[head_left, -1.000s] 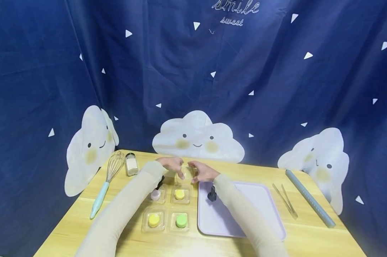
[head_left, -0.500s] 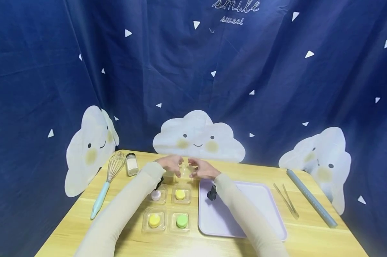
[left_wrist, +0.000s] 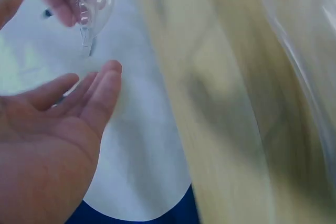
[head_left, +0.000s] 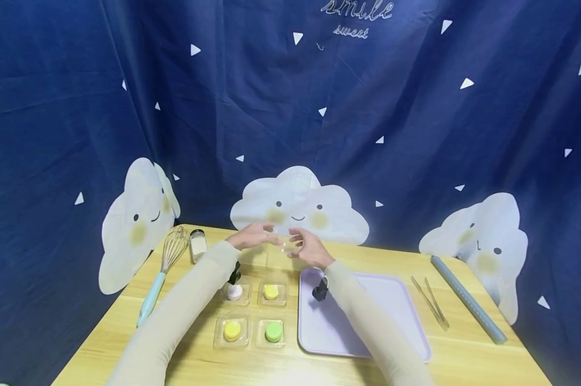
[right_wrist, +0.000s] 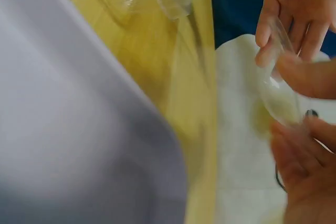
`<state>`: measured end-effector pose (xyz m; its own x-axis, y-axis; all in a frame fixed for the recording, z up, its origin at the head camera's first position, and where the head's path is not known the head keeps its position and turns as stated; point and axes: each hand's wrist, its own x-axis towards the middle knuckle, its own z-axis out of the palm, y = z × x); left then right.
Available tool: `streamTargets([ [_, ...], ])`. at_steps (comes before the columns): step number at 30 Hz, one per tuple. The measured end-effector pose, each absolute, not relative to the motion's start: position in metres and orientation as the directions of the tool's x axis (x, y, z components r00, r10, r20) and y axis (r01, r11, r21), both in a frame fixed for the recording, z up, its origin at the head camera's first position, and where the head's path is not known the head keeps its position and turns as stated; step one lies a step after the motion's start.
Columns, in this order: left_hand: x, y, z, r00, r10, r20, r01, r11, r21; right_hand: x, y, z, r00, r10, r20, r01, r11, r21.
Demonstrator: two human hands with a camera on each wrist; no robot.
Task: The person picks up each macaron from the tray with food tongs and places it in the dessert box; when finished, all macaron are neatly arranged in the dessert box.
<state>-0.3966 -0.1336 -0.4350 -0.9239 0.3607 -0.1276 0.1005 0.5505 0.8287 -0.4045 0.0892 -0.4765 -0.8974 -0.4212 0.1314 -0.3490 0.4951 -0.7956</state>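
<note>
A clear plastic, dome-shaped piece (right_wrist: 281, 90) is raised above the far edge of the table. My right hand (head_left: 311, 249) pinches it between thumb and fingers. Facing it, my left hand (head_left: 255, 236) has its fingers extended, with a gap to the piece in the left wrist view. Below the hands, clear plastic boxes hold a lilac macaron (head_left: 234, 292), a yellow macaron (head_left: 271, 292), a second yellow macaron (head_left: 232, 331) and a green macaron (head_left: 273, 332).
To the right lie a lilac tray (head_left: 367, 300), metal tongs (head_left: 430, 303) and a blue-grey rolling pin (head_left: 469, 300). On the left are a whisk (head_left: 161, 279) and a black-lidded jar (head_left: 198, 245). A blue curtain (head_left: 290, 107) hangs behind the table.
Both hands have risen from around the clear plastic at the table's far side. The clear piece is now up in the right hand, and the left fingers have straightened.
</note>
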Motion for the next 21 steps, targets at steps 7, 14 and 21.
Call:
streamTargets([
  [7,-0.395,-0.147,-0.422,-0.901,0.389,-0.192,-0.132,0.177,0.975,-0.396,0.092,-0.461,-0.733,-0.346,0.586,-0.662,0.562,-0.496],
  [14,-0.389,-0.153,-0.407,-0.802,0.557,-0.214,-0.242,0.024,0.97,-0.387,0.092,-0.442,-0.255,-0.543,0.8,-0.83,0.547,0.106],
  [21,-0.384,-0.154,-0.4,-0.717,0.675,-0.176,-0.276,-0.043,0.96,-0.381,0.091,-0.43,0.076,-0.675,0.734,-0.781,0.418,0.465],
])
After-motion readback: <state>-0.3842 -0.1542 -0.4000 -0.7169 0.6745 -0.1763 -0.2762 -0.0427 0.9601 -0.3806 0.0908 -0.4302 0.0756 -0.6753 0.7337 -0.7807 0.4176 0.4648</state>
